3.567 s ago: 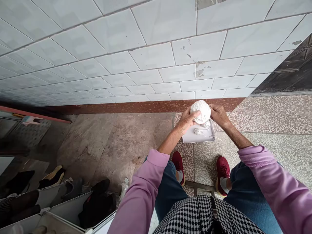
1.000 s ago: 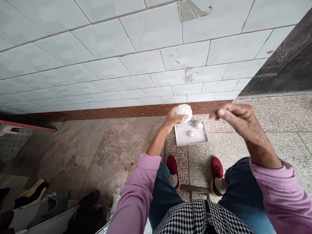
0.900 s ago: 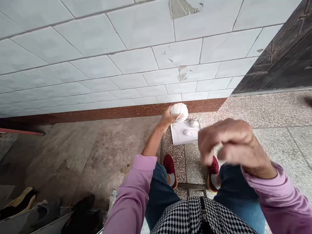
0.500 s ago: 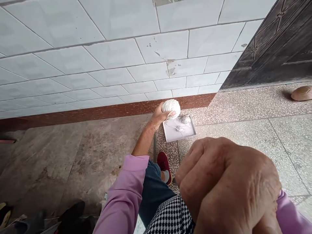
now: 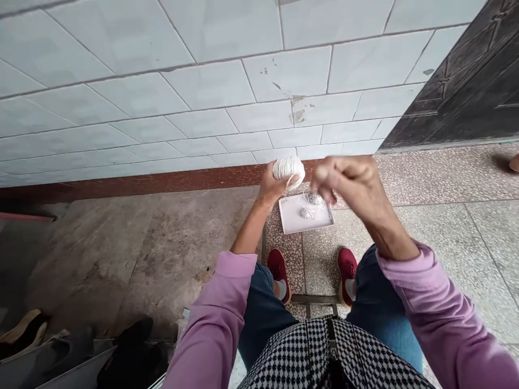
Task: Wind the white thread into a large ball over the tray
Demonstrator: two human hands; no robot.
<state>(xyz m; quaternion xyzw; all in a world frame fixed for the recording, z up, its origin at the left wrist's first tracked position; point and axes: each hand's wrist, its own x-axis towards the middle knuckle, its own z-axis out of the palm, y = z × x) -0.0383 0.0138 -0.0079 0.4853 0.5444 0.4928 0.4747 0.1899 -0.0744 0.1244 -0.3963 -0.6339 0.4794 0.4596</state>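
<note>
A ball of white yarn (image 5: 288,170) is in my left hand (image 5: 272,183), whose fingers and thumb wrap around its left and lower side. Just to its right is my right hand (image 5: 352,183), closed with fingers curled in and smeared by motion. Whatever it pinches, if anything, cannot be made out. Beneath both hands a shallow white tray (image 5: 290,219) lies on the floor. Inside are two smaller whitish balls, one nearer (image 5: 308,213) and one farther back (image 5: 315,198), with loose thin strands around them. My right hand partly covers the tray's far right corner.
A white tiled wall (image 5: 194,129) with a brown base strip stands in front. At the right is a dark door (image 5: 466,92). My red shoes (image 5: 278,267) are on the speckled floor near the tray. Several shoes (image 5: 73,346) sit at lower left.
My right hand has moved from close before the camera, low on the right, forward to beside the yarn ball. My left hand still holds the ball. The view has shifted slightly.
</note>
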